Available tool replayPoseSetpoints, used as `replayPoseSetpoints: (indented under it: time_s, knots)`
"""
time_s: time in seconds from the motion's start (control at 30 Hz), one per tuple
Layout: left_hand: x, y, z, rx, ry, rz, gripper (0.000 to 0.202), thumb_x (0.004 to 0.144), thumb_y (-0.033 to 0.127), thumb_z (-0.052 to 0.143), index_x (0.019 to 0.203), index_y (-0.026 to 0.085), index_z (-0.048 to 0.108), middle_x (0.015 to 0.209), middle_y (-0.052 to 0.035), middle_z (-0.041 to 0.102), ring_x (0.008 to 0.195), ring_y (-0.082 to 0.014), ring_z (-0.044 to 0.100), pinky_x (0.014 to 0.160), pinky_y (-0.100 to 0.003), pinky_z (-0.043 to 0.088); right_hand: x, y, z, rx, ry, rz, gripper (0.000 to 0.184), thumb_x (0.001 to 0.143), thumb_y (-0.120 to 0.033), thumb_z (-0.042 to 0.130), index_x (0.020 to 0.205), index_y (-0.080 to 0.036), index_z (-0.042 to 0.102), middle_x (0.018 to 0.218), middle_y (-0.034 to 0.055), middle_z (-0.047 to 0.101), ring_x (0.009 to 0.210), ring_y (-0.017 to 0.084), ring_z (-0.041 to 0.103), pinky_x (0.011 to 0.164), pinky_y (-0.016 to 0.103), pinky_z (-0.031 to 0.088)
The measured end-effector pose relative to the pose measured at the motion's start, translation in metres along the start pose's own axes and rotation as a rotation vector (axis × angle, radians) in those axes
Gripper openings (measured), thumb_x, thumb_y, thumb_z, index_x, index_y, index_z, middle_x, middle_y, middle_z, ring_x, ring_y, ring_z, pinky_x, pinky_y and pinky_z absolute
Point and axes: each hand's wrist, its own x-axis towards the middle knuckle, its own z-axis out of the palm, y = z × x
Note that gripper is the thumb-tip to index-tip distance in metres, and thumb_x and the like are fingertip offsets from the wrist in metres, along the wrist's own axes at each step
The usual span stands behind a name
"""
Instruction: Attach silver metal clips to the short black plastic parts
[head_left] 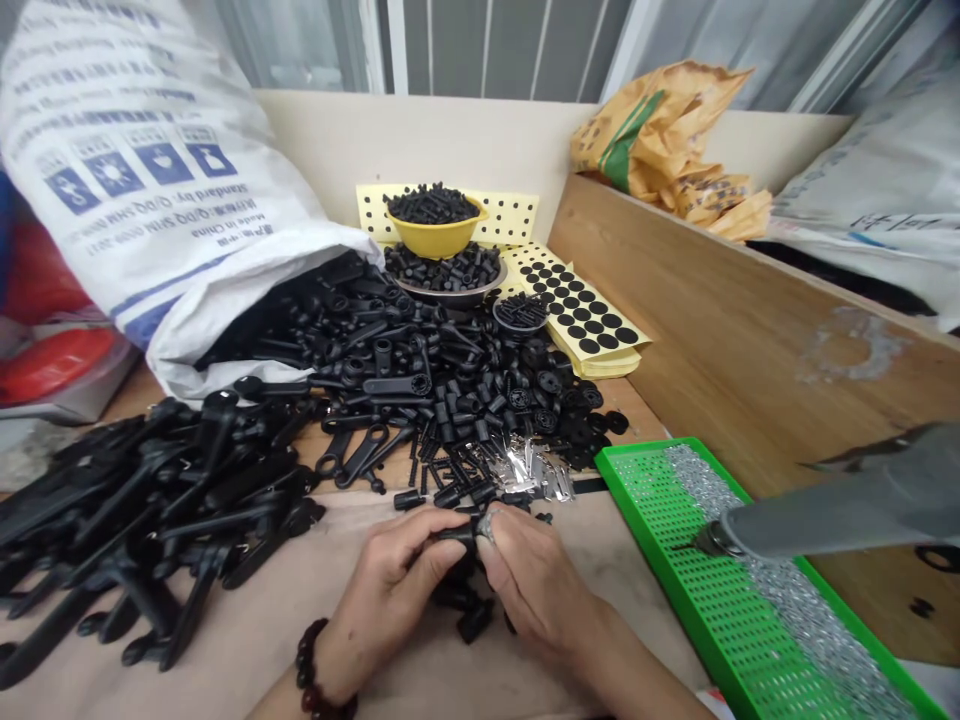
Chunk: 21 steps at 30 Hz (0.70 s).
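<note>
right now i see the left hand and right hand both pinching one black part between fingertips, left of the tray, wrists angled inward.

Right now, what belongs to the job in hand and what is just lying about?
In hand: left hand and right hand pinching a small black part; metal clips just ahead.
Lying about: yellow bowl, green tray, white sack, brown bags.
</note>
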Motion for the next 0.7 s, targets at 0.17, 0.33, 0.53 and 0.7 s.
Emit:
replayPoseSetpoints:
  time_s: [0.17, 0.33, 0.53, 0.7]
  knots:
    - [-0.002, -0.005, 0.004, -0.35, -0.09, -0.328, 0.024, 0.078, 0.035, 0.056, 0.086, 0.016, 0.067, 0.062, -0.0003, 0.061, 0.053, -0.0114, 0.052, 0.049, -0.02, 0.044, -0.002, 0.003, -0.001, -0.146, -0.019, -0.104, 0.025, 0.089, -0.011, 0.026, 0.069, -0.02, 0.038, 0.063, 0.0026, 0.046, 0.06, 0.017, 0.04, 0.057, 0.03, 0.033]
    - [-0.001, -0.003, 0.004, -0.317, -0.025, -0.336, 0.022, 0.074, 0.034, 0.06, 0.083, 0.016, 0.069, 0.06, -0.0001, 0.061, 0.054, -0.0121, 0.052, 0.051, -0.02, 0.044, -0.001, 0.001, 0.001, -0.132, 0.011, -0.118, 0.026, 0.089, -0.012, 0.025, 0.069, -0.019, 0.04, 0.061, 0.0017, 0.047, 0.057, 0.016, 0.043, 0.056, 0.029, 0.033]
    - [-0.001, -0.002, 0.001, -0.078, 0.016, -0.141, 0.015, 0.077, 0.03, 0.058, 0.083, 0.021, 0.07, 0.069, -0.0011, 0.067, 0.06, -0.0152, 0.058, 0.056, -0.021, 0.047, 0.001, -0.002, 0.005, 0.029, 0.06, 0.084, 0.027, 0.093, -0.017, 0.022, 0.074, -0.021, 0.041, 0.06, 0.0007, 0.053, 0.055, 0.014, 0.052, 0.053, 0.025, 0.038]
    - [-0.003, -0.009, -0.001, 0.058, 0.026, 0.114, 0.013, 0.081, 0.025, 0.057, 0.091, 0.025, 0.066, 0.079, -0.0012, 0.069, 0.07, -0.0154, 0.063, 0.065, -0.019, 0.049, -0.009, 0.005, 0.022, 0.063, 0.087, 0.126, 0.027, 0.095, -0.024, 0.027, 0.077, -0.022, 0.047, 0.059, -0.0003, 0.06, 0.051, 0.014, 0.058, 0.049, 0.022, 0.041]
